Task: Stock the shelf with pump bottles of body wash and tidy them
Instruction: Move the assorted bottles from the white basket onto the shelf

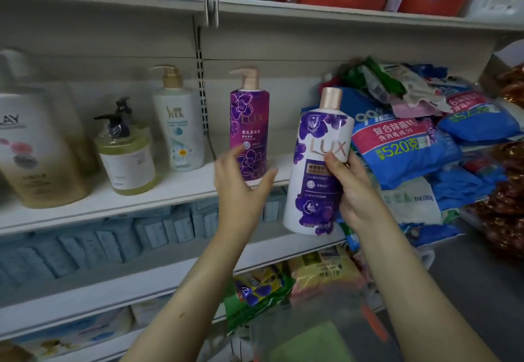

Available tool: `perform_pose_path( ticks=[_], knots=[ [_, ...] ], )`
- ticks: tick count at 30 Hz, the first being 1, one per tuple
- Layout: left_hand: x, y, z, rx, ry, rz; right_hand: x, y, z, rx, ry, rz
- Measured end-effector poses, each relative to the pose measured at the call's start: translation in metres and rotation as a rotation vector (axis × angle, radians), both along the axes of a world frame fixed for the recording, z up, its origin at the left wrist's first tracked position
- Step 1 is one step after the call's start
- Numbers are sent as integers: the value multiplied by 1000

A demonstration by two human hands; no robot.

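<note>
While left fingers (228, 163) spread loose, right fingers (336, 167) grip a white, purple-flowered Lux bottle (314, 191).

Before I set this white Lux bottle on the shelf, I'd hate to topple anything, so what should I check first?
1. Grip: ok. The right hand holds the white Lux bottle, fingers curled round it.
2. Label facing out: ok.
3. Bottle upright: not ok, it leans slightly.
4. Gap on the shelf beside the purple Lux bottle: cannot tell, the held bottle hides most of it.
5. Left hand out of the way: not ok, open before the purple Lux bottle.
6. Blue bags stable: cannot tell, piled close beside the gap.
</note>
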State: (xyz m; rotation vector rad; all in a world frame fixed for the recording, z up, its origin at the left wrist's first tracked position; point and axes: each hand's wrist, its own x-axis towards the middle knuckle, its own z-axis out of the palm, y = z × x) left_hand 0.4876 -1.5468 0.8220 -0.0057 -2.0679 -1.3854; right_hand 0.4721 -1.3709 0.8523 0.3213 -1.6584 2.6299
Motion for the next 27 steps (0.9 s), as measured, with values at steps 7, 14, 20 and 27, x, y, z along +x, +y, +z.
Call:
perform_pose_path(
  ticks=[7,14,20,27],
  knots=[
    [-64,-19,10,108,-90,23,-58,2,21,18,88,38],
    [-87,-25,-7,437,-233,-151,-118,3,30,63,122,133],
    [-92,-29,-10,429,-260,-162,-165,4,10,35,57,175],
    [-97,-29,-11,383,-285,-164,-203,-8,7,32,57,274]
  ],
)
